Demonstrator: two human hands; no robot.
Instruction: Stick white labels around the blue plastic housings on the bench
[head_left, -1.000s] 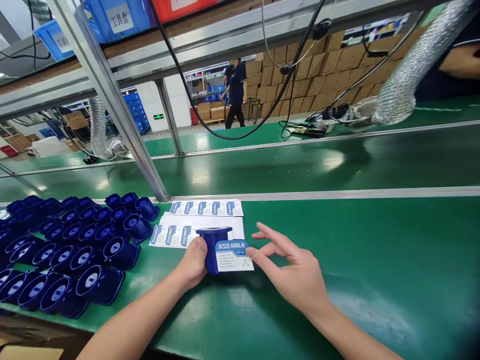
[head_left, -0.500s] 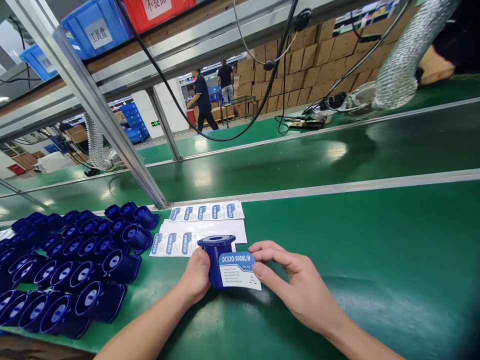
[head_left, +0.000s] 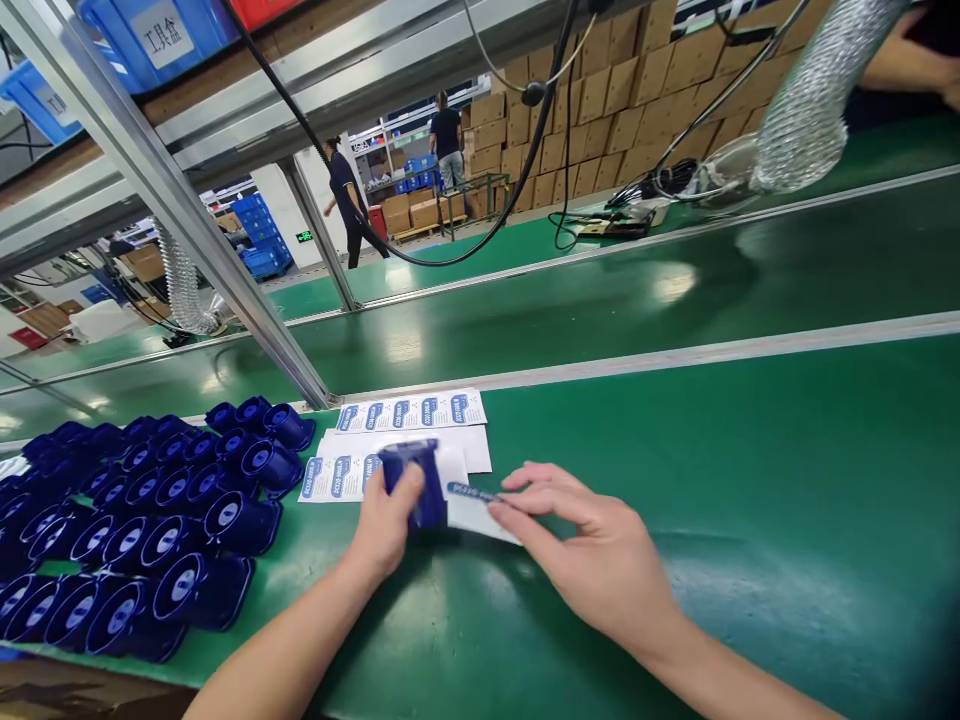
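My left hand (head_left: 386, 520) is closed around a dark blue plastic housing (head_left: 426, 490) with a flanged top, blurred by motion and slightly tilted. Between thumb and fingers, my right hand (head_left: 581, 535) pinches the right edge of a white and blue printed label (head_left: 480, 512). The label is tipped so its face shows only thinly, and its left edge is beside the housing; I cannot tell whether they touch. Just behind the housing lie sheets of the same labels (head_left: 409, 412) on the green work surface.
Rows of similar blue housings (head_left: 172, 490) cover the left of the green bench (head_left: 712, 480). A metal post (head_left: 202, 230) rises behind them. A black cable (head_left: 450, 262) hangs across, with a foil duct (head_left: 806, 130) at upper right. Two people walk or stand beyond, near stacked cartons (head_left: 600, 110).
My left hand has moved slightly up and left with the housing, turning it. The label, previously face-on against the housing, has tipped away flatter in my right hand. The view has shifted a little.
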